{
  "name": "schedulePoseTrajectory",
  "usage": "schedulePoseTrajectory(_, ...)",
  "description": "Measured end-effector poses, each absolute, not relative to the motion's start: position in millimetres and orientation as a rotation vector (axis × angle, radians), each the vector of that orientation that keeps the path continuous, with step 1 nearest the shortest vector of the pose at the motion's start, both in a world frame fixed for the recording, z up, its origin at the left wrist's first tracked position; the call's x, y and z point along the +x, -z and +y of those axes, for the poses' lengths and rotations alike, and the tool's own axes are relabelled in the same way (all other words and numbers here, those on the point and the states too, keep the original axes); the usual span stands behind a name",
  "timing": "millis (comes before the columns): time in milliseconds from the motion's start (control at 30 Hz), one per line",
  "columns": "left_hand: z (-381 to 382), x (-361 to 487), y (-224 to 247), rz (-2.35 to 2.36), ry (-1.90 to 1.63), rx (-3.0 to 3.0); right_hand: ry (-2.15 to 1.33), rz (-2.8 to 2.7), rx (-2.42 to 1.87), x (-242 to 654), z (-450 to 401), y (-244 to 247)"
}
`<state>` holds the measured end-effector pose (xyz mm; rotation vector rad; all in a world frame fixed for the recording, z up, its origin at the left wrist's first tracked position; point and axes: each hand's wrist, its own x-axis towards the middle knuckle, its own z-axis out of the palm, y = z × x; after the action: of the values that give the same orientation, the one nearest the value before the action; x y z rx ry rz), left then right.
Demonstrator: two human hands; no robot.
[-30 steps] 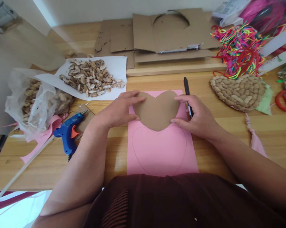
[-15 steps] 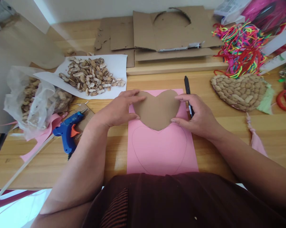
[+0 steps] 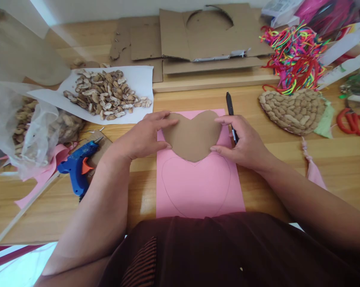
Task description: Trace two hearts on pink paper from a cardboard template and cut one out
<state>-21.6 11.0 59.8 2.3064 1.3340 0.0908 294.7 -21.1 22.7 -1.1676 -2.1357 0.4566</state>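
Observation:
A brown cardboard heart (image 3: pixel 193 135) lies on the upper part of a pink sheet of paper (image 3: pixel 194 187). Below it, a heart outline is drawn in thin line on the pink paper. My left hand (image 3: pixel 147 135) grips the heart's left edge, fingertips on top and thumb at the lower side. On the opposite edge, my right hand (image 3: pixel 241 139) holds it the same way with thumb and fingers. A black pen (image 3: pixel 229 104) lies beside the paper, partly hidden behind my right hand.
To the left are a blue glue gun (image 3: pixel 78 167), a plastic bag of peanuts (image 3: pixel 27 123) and peanut shells (image 3: pixel 105 93) on white paper. Flattened cardboard (image 3: pixel 210 44) lies behind. Rightward sit a shell-covered heart (image 3: pixel 292 111), colourful cords (image 3: pixel 299 56) and red scissors (image 3: pixel 353 121).
The whole view has shifted slightly, so everything appears a little further left. Both hands keep their hold on the cardboard heart, which stays about the same on the pink paper.

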Motion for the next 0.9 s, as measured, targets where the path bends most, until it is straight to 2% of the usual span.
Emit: schedulePoseTrajectory(900, 10.8, -21.3, -60.9, 1.319, -0.092, 2.294, -0.453, -2.141, -1.232, 292.7, -22.7, -26.3)
